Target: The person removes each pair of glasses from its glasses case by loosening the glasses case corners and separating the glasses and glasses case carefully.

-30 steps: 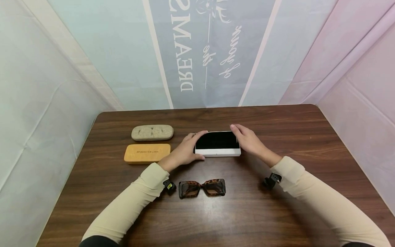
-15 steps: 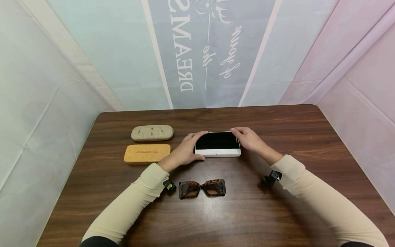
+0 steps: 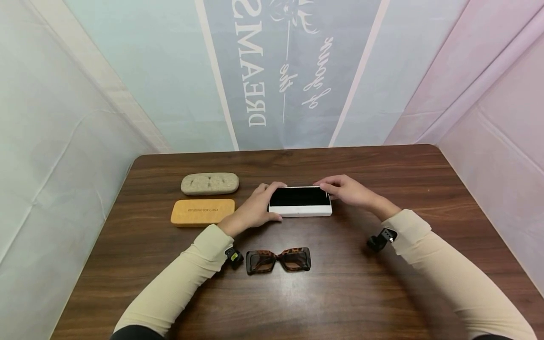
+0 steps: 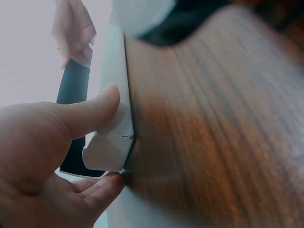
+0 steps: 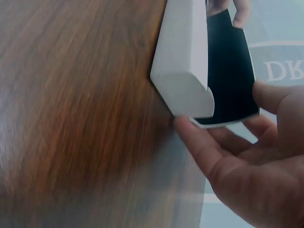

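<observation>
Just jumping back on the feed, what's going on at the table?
Someone is handling a white case, open with its black lining showing. The left hand grips its left end, and the right hand pinches the lid at the right end. Tortoiseshell sunglasses lie on the table, on the near side, outside the case. A yellow case and a beige case sit off to the left.

White case (image 5: 178,52) on wood table (image 5: 80,95) | lid (image 5: 230,71) open, black inside | right hand (image 5: 251,166): thumb on lid edge, fingertip touching case corner | left hand (image 5: 241,13): far end
</observation>
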Motion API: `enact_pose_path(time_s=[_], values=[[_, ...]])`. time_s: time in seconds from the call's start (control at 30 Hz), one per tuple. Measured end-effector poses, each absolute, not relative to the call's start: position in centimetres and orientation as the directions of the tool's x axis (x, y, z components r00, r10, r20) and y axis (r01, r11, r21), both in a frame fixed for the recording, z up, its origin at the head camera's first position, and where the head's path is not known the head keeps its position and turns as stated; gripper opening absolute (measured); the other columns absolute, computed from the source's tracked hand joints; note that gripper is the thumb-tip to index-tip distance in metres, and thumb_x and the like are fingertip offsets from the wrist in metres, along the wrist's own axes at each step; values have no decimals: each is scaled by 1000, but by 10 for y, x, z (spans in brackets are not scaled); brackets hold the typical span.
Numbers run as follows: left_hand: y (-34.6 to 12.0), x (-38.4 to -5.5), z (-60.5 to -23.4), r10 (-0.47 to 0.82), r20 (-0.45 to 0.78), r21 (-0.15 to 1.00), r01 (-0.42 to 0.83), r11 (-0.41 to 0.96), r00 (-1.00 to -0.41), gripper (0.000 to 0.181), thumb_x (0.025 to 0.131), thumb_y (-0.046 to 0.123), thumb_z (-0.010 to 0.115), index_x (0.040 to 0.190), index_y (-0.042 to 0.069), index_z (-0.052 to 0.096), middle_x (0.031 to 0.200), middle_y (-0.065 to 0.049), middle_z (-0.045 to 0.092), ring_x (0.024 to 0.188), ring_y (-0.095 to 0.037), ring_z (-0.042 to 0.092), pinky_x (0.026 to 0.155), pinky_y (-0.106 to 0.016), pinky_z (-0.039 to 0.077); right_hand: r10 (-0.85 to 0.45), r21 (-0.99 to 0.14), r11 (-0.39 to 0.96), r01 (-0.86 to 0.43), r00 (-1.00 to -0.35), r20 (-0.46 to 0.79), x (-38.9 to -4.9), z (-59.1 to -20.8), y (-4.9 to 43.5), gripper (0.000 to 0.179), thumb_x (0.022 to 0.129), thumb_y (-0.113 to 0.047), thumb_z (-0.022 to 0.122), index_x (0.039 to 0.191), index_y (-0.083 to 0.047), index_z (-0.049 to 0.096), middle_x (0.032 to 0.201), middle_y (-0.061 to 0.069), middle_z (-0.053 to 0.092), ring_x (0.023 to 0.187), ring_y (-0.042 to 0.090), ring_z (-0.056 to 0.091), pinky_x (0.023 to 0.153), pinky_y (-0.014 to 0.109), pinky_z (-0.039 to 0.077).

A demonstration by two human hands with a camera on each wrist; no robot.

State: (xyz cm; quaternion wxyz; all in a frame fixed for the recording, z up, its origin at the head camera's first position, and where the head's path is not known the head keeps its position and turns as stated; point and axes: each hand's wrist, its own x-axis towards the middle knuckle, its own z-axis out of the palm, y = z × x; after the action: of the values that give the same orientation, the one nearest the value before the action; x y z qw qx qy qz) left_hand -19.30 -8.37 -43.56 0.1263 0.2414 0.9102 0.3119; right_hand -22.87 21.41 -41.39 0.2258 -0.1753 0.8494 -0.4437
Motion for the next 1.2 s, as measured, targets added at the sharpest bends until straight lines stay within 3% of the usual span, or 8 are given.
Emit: enact_pose_path(time_s=[0.13,0.37,0.47,0.73,1.2], values=[[-83,-193,-434,513,-98,619,351,702,-853,80,87,26,83,153,24,38,134,-15,47,115,-28,50,93,-46,47,-532,-834,532,-147,-824,-194,-231,-417,219,37,108,-22,53,137,0,62,142,22,57,122,34,59,96,48,53],[-81,-194,-434,512,-114,605,350,715,-851,73,86,25,84,147,23,44,121,-12,47,107,-26,46,90,-43,45,-600,-768,558,-315,-793,-111,-233,-420,225,32,100,-19,67,130,-7,70,131,12,67,126,30,58,102,52,46],[-81,-194,-434,514,-120,603,350,717,-849,71,86,25,84,146,23,45,121,-11,48,108,-26,46,90,-43,45,-622,-752,560,-348,-776,-104,-232,-420,227,33,97,-18,72,128,-8,71,129,10,69,121,27,63,98,48,50],[-80,-194,-431,516,-132,586,353,729,-846,64,86,24,84,140,21,49,126,-14,51,115,-27,49,94,-45,47,-639,-799,527,-289,-755,-149,-228,-417,226,40,88,-12,82,125,-4,71,131,17,64,112,28,68,87,31,57],[-80,-193,-428,514,-112,587,360,725,-851,53,86,25,84,131,17,57,127,-13,53,113,-28,52,95,-45,48,-651,-742,549,-384,-754,-91,-221,-418,220,39,84,-8,85,120,-4,70,126,13,67,109,26,67,87,38,57]])
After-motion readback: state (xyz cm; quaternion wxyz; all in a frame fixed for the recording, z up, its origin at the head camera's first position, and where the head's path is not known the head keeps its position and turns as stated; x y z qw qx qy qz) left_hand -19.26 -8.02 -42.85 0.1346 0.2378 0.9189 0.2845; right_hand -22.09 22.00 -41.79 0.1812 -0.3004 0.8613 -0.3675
